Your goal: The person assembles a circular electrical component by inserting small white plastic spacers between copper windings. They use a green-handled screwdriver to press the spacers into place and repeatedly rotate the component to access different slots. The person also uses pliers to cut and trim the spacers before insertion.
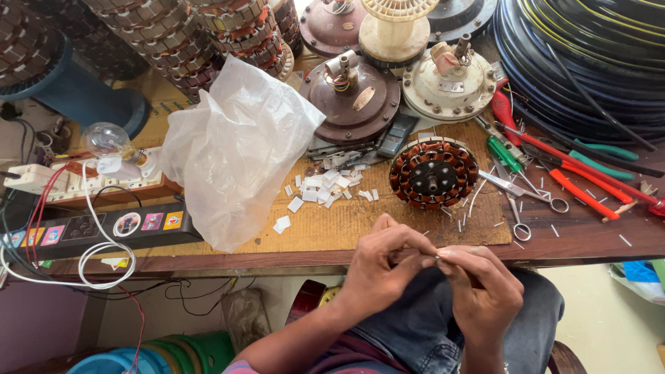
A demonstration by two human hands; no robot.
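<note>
Up past the fingertips on the wooden bench (pixel 589 239), the copper-wound motor core (pixel 433 173) sits bare and open, with cut paper slips (pixel 325 188) scattered to its left and scissors (pixel 523 194) to its right. Both hands meet over the lap, left hand (pixel 381 266) and right hand (pixel 481 284) pinching a tiny pale piece (pixel 438 257) between thumbs and forefingers. Nothing's gone into the core's slots that I can see, so it looks like early going.

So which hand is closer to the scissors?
Right. The right hand sits just below-left of the scissors; the left hand is farther left.
</note>
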